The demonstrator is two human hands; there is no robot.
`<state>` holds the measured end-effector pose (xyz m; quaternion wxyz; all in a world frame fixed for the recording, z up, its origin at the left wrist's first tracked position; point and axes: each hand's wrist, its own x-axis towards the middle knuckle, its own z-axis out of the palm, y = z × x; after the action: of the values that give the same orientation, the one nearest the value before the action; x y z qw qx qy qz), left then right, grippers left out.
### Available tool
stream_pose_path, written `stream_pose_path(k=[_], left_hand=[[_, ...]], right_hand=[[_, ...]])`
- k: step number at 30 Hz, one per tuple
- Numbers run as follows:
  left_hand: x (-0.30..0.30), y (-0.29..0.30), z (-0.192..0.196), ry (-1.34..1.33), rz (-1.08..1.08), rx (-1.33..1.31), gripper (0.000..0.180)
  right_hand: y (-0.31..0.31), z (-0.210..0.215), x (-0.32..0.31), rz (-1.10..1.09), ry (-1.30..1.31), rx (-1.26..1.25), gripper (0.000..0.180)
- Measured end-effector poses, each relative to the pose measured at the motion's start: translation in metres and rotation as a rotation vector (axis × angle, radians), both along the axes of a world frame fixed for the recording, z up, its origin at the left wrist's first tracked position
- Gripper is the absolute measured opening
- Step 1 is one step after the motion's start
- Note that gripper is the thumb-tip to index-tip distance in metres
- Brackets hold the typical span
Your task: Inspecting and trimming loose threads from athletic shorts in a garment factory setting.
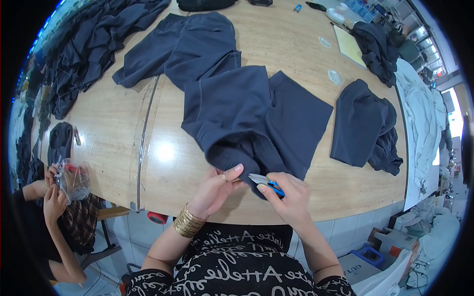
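A pair of dark navy shorts [227, 101] lies on the table in front of me, its elastic waistband opening toward me. My left hand [217, 187], with gold bangles at the wrist and a ring, pinches the near edge of the waistband between thumb and fingers. In my right hand [289, 195] is a pair of thread snips [258, 179] with blue handles, held in the closed fingers. The pointed metal blades lie against the waistband cloth, just right of my left fingertips. Whether a thread is between the blades is too small to tell.
More dark shorts [197, 42] lie behind, and a folded dark garment [359, 123] is on the right. A dark cloth heap [94, 42] covers the far left. At lower left, another person's hands [55, 197] hold a clear plastic bag [76, 181]. Pale cloth [419, 113] hangs over the right side.
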<state>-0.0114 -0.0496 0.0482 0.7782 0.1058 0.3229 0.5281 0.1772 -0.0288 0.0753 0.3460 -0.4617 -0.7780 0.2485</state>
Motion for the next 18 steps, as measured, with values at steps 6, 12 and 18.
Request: stream_pose_path(k=[6, 12, 18], left_hand=[[0.002, 0.0, -0.015, 0.329, 0.163, 0.022, 0.033], [0.007, -0.002, 0.003, 0.646, 0.012, 0.263, 0.039], [-0.029, 0.009, 0.029, 0.545, 0.185, 0.291, 0.023]], right_hand=[[0.016, 0.0, 0.006, -0.16, 0.097, -0.147, 0.046], [0.034, -0.006, -0.004, -0.02, 0.336, -0.336, 0.05], [0.035, 0.021, -0.004, 0.03, 0.521, -0.586, 0.02]])
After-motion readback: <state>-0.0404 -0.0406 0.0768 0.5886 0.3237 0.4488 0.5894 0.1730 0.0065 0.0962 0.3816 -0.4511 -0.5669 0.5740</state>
